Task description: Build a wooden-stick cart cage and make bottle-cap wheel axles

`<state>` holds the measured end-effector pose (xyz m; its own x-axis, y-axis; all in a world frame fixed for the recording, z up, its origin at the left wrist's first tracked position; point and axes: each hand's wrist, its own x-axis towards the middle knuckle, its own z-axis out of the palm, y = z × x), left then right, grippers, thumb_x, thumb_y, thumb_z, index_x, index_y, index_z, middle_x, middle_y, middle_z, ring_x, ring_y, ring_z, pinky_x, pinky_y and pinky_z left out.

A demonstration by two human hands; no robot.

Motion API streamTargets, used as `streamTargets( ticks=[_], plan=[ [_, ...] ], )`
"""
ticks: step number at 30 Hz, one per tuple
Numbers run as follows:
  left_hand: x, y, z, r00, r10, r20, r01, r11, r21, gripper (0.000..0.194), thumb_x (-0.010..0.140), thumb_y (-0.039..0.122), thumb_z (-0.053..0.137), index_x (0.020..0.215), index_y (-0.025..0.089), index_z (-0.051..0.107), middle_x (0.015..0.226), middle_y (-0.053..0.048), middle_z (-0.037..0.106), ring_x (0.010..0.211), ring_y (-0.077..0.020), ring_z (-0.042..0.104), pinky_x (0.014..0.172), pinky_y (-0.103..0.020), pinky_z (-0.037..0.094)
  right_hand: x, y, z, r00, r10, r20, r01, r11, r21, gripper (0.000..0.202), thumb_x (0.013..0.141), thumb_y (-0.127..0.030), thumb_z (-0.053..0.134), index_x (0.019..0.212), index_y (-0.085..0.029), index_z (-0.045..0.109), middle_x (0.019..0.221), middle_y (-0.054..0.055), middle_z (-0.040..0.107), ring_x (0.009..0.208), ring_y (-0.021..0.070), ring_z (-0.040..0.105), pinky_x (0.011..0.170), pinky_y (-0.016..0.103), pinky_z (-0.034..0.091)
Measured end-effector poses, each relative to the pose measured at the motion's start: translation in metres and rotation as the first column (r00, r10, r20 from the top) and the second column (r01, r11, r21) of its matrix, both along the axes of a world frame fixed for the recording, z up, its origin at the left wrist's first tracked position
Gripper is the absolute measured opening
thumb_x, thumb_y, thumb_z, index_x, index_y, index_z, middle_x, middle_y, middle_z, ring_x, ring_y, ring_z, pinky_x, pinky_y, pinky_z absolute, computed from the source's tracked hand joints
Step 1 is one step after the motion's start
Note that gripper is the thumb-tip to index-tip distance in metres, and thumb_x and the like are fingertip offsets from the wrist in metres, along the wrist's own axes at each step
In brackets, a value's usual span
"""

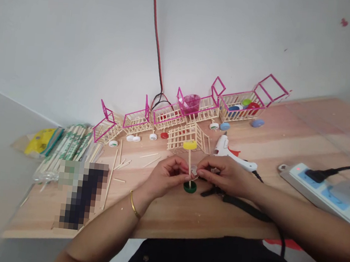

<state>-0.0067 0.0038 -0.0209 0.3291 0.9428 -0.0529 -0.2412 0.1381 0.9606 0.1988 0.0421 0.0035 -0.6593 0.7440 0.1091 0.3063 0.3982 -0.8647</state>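
My left hand (166, 175) pinches a thin wooden stick (190, 162) that stands upright with a yellow bottle cap (190, 144) on its top end and a green bottle cap (190, 187) at its bottom, resting on the wooden table (185, 215). My right hand (224, 175) meets the left at the stick's middle, fingertips closed on a small pale piece (194, 170) against the stick. A gold bangle sits on my left wrist.
A white glue gun (226, 150) lies just behind my right hand, its black cord running under my arm. Stick-built carts with pink frames (196, 108) line the wall. Bundled chopsticks (66, 149) lie at left, a power strip (322, 188) at right. Loose sticks and caps are scattered about.
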Motion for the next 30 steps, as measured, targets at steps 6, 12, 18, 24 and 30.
streamTargets(
  ticks=[6, 12, 18, 24, 30],
  plan=[
    [-0.002, -0.001, -0.002, 0.996, -0.084, 0.037, 0.086, 0.995, -0.054, 0.027, 0.072, 0.019, 0.075, 0.089, 0.014, 0.055, 0.081, -0.005, 0.071, 0.073, -0.0123, 0.067, 0.069, -0.024, 0.052, 0.002, 0.000, -0.001, 0.999, -0.034, -0.023, 0.036, 0.996, 0.079, 0.022, 0.088, -0.034, 0.055, 0.080, -0.017, 0.067, 0.069, 0.001, 0.064, 0.062, 0.0110, 0.056, 0.057, 0.022, 0.041],
    [-0.004, -0.003, -0.001, 0.989, -0.142, 0.040, 0.147, 0.975, -0.168, 0.029, 0.068, 0.020, 0.078, 0.081, 0.014, 0.052, 0.072, 0.000, 0.067, 0.069, -0.0131, 0.068, 0.062, -0.020, 0.051, 0.007, 0.003, -0.015, 0.989, -0.077, -0.129, 0.132, 0.853, 0.505, 0.012, 0.086, -0.020, 0.056, 0.097, -0.020, 0.061, 0.084, 0.004, 0.066, 0.078, 0.0155, 0.060, 0.068, 0.027, 0.047],
    [-0.002, -0.004, -0.004, 0.977, -0.195, 0.086, 0.209, 0.957, -0.201, 0.029, 0.068, 0.020, 0.078, 0.079, 0.014, 0.051, 0.070, -0.001, 0.066, 0.067, -0.0136, 0.068, 0.059, -0.020, 0.050, 0.009, 0.006, -0.015, 0.995, 0.089, -0.037, -0.026, 0.614, 0.789, 0.027, 0.087, -0.011, 0.056, 0.111, -0.023, 0.057, 0.081, 0.001, 0.066, 0.071, 0.0129, 0.055, 0.074, 0.033, 0.043],
    [0.002, -0.004, -0.006, 0.970, -0.220, 0.108, 0.238, 0.948, -0.210, 0.030, 0.067, 0.021, 0.079, 0.077, 0.014, 0.051, 0.070, 0.000, 0.066, 0.066, -0.0132, 0.067, 0.058, -0.019, 0.047, 0.007, 0.002, -0.005, 0.989, 0.137, 0.049, -0.116, 0.546, 0.830, 0.020, 0.091, -0.012, 0.046, 0.106, -0.019, 0.059, 0.084, 0.003, 0.066, 0.072, 0.0124, 0.054, 0.077, 0.035, 0.042],
    [0.001, -0.002, -0.005, 0.989, -0.128, 0.075, 0.140, 0.970, -0.200, 0.029, 0.069, 0.028, 0.078, 0.080, 0.012, 0.057, 0.074, -0.002, 0.066, 0.062, -0.0093, 0.061, 0.062, -0.022, 0.046, 0.006, 0.006, -0.013, 0.994, 0.027, -0.104, 0.058, 0.685, 0.727, 0.013, 0.088, -0.017, 0.057, 0.099, -0.021, 0.063, 0.084, 0.004, 0.066, 0.075, 0.0142, 0.056, 0.072, 0.032, 0.046]
  ],
)
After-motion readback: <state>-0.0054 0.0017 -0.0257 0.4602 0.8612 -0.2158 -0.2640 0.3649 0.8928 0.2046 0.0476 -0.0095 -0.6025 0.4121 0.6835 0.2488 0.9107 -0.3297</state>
